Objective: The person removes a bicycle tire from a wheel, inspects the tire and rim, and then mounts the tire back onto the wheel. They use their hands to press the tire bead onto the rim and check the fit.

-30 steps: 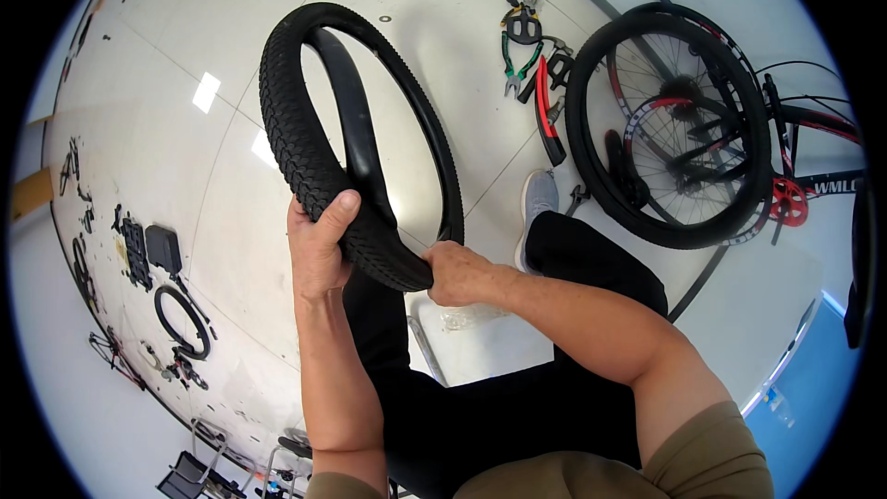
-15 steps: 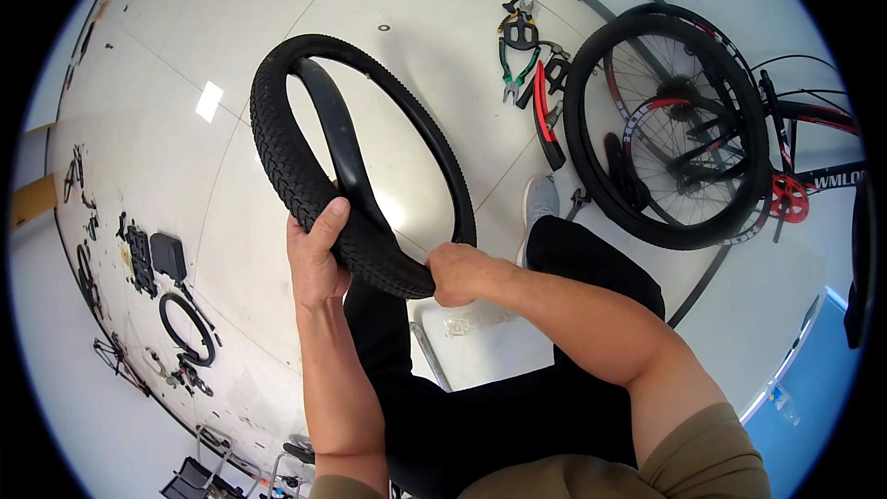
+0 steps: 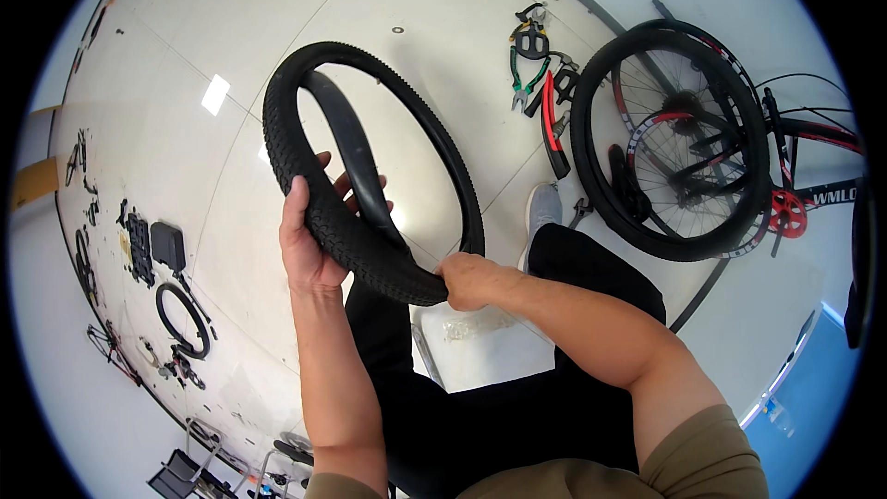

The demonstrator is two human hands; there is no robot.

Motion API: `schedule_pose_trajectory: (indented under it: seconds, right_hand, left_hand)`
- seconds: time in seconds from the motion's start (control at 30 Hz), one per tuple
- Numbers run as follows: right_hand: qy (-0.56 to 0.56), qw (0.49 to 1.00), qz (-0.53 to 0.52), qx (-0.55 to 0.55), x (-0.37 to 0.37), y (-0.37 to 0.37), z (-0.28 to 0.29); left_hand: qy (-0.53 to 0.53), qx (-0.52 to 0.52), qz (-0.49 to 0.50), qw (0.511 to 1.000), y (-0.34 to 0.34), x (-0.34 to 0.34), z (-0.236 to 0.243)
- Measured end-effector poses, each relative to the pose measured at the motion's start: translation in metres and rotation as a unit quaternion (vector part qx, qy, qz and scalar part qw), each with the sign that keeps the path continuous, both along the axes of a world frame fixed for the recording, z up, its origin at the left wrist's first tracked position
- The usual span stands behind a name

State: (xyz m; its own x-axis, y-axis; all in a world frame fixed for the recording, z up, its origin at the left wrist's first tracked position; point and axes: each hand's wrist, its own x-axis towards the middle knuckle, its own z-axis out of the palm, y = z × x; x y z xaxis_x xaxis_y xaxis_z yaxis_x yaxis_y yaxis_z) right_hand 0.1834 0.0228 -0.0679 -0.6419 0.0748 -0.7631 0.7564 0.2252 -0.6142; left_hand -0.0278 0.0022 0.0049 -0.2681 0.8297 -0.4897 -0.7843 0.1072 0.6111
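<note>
A black knobbly bicycle tyre (image 3: pixel 294 150) is held up in front of me, its ring tilted. Part of a smooth black inner tube (image 3: pixel 356 152) hangs loose across the tyre's opening; its lower end runs into the tyre. My left hand (image 3: pixel 312 240) cups the tyre's lower left side, thumb on the outer tread. Its fingertips come up inside the ring, on both sides of the inner tube. My right hand (image 3: pixel 469 281) is closed round the lower right end of the tyre, with its fingers mostly hidden.
At right a bicycle wheel (image 3: pixel 580 129) leans by a bicycle frame (image 3: pixel 818 129). Pliers (image 3: pixel 522 88), a red-and-black tool (image 3: pixel 553 125) and pedals lie on the floor near my grey shoe (image 3: pixel 544 208). Several bicycle parts and a black case (image 3: pixel 167 245) lie at left.
My left hand's thumb has shifted off the tread's face to its outer side, and its fingers now show inside the ring beside the inner tube. The right hand keeps its hold.
</note>
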Motion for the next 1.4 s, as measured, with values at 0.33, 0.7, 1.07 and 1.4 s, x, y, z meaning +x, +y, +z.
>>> schedule_pose_trajectory:
  seconds: [0.33,0.7,1.07,1.4]
  right_hand:
    - [-0.007,0.993,0.091,0.073,-0.002,0.005,0.009]
    - [0.143,0.985,-0.098,-0.01,-0.003,0.072,0.031]
    - [0.239,0.803,-0.473,-0.274,-0.018,0.079,0.048]
    - [0.173,0.874,-0.443,-0.102,-0.019,0.073,0.043]
  left_hand:
    - [0.037,-0.003,-0.001,0.999,0.0,-0.003,-0.006]
    - [0.036,0.003,-0.009,0.999,0.004,0.014,-0.002]
    - [0.121,0.075,-0.061,0.988,0.007,0.042,0.005]
    - [0.257,-0.04,-0.085,0.962,0.005,0.031,-0.019]
